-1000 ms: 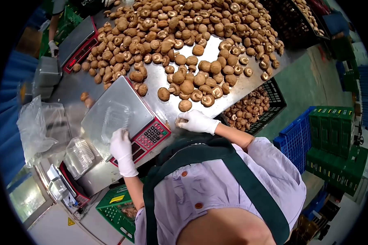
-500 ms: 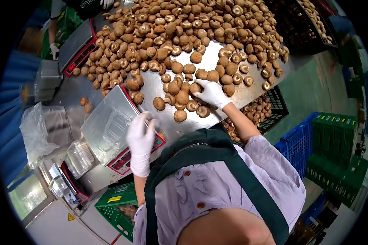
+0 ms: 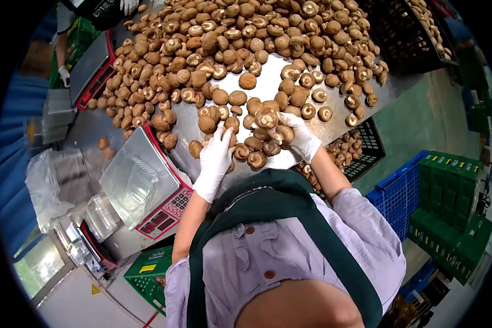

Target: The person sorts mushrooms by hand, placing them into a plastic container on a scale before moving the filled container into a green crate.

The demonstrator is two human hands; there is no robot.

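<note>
Brown shiitake mushrooms [image 3: 247,81] are heaped and scattered over the metal table. My right hand [image 3: 302,138], in a white glove, is closed around a cluster of shiitake mushrooms [image 3: 267,118], some with pale stems upward. To its left, my gloved left hand [image 3: 215,158] has its fingers bent among loose mushrooms at the near edge of the pile, gripping at a mushroom [image 3: 232,123]; its fingertips are partly hidden. Left of that hand stands a red-edged scale [image 3: 172,205] bearing a clear plastic tray [image 3: 136,177].
A second scale [image 3: 93,71] stands at the far left, near another person's gloved hand [image 3: 64,76]. Clear trays [image 3: 102,217] and a plastic bag [image 3: 45,186] lie at left. Crates hold mushrooms below the table [image 3: 369,150] and at the back right [image 3: 404,44]. Green boxes [image 3: 448,186] are stacked right.
My left hand has moved from beside the scale up and right to the mushrooms. My right hand has gathered several mushrooms into a cluster and turned inward.
</note>
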